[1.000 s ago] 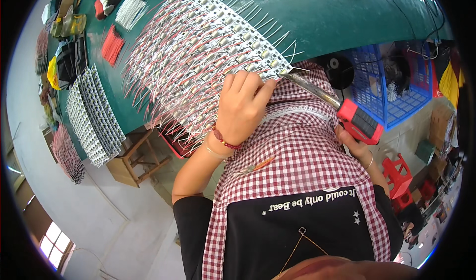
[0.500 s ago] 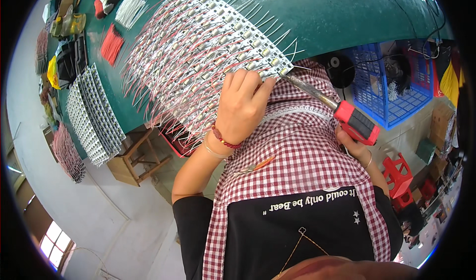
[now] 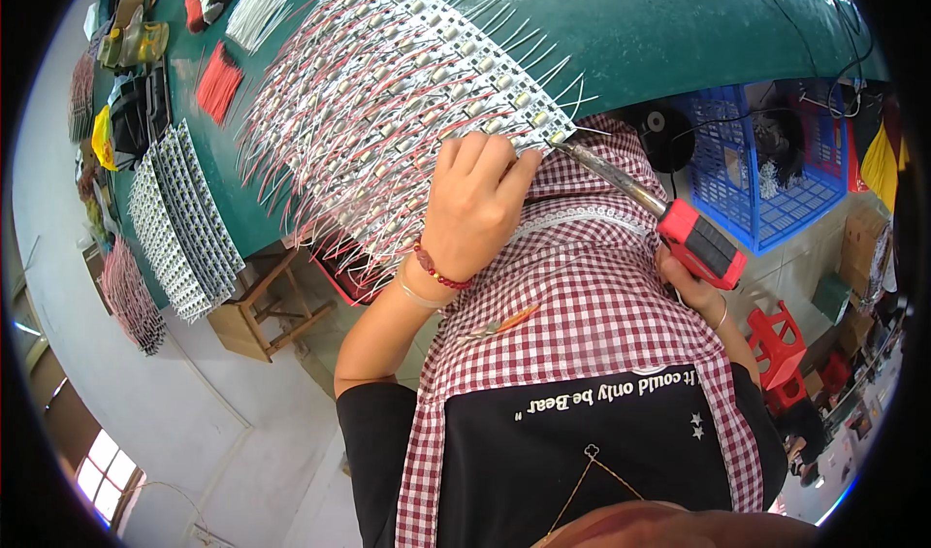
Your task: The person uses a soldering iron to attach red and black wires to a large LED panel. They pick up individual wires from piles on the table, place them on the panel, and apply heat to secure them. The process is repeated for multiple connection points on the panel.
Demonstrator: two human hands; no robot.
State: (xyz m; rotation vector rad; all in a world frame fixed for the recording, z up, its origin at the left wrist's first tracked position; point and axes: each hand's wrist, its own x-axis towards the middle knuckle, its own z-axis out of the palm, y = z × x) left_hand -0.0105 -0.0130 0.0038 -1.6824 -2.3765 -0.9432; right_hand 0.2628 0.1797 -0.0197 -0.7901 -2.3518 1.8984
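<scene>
A wide sheet of small circuit boards [image 3: 427, 73], dense with red and white wires, lies on the green table and reaches over its near edge. At its near right end my left hand [image 3: 475, 194] is closed, fingertips pressed together against the boards; what they pinch is hidden. My right hand [image 3: 682, 274], mostly behind the handle, grips a soldering iron [image 3: 693, 238] with a red and black handle. The iron's metal shaft slants up and left, and its tip meets the sheet's corner, right of my left fingers.
On the green table [image 3: 659, 24] lie red wires [image 3: 219, 84] and white wires [image 3: 257, 13]. More board strips [image 3: 184, 223] overhang the left edge above a wooden stool [image 3: 267, 306]. At right stand a blue plastic crate [image 3: 776, 199] and a red stool [image 3: 776, 344]. Black cables [image 3: 844, 24] hang at far right.
The soldering iron's handle has shifted very slightly right and down, its tip still at the sheet's corner. My left hand stays at almost the same spot, still closed.
</scene>
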